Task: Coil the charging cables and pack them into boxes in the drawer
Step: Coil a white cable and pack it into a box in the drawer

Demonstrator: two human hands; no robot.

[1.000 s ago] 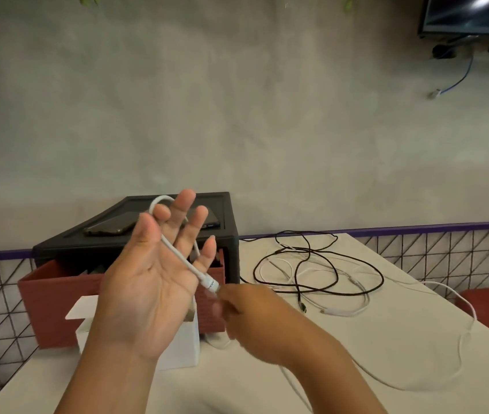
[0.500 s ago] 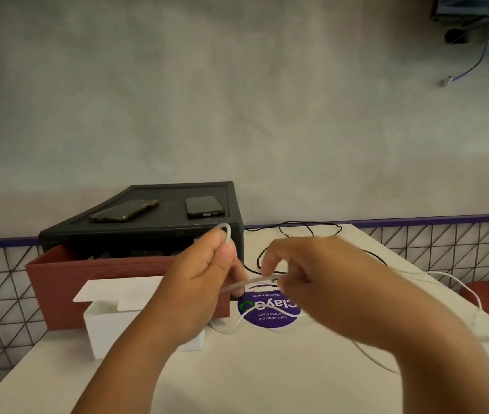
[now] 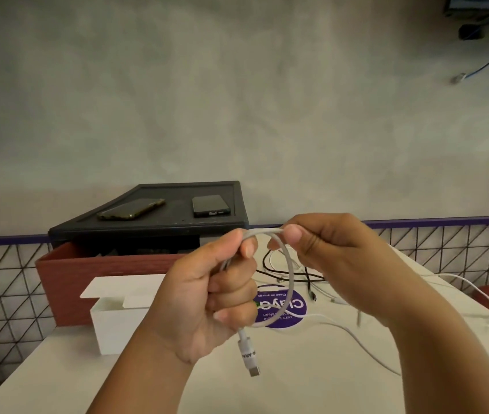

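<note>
White cable (image 3: 292,273) held over bench (image 3: 312,383), near open drawer (image 3: 103,270). Head view: left hand (image 3: 207,294) curled tight round gathered turns, plug (image 3: 248,355) dangling below; right hand (image 3: 333,255) pinches loop top. Judgement: match each new turn to this loop, lay it flat into left grip, let slack run free of black cable (image 3: 312,275). Open white box (image 3: 115,327) waits left.

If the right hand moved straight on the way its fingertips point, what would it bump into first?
Probably the left hand: the right hand pinches the thin white charging cable just beside the left hand's fingertips, seemingly at similar depth.
</note>
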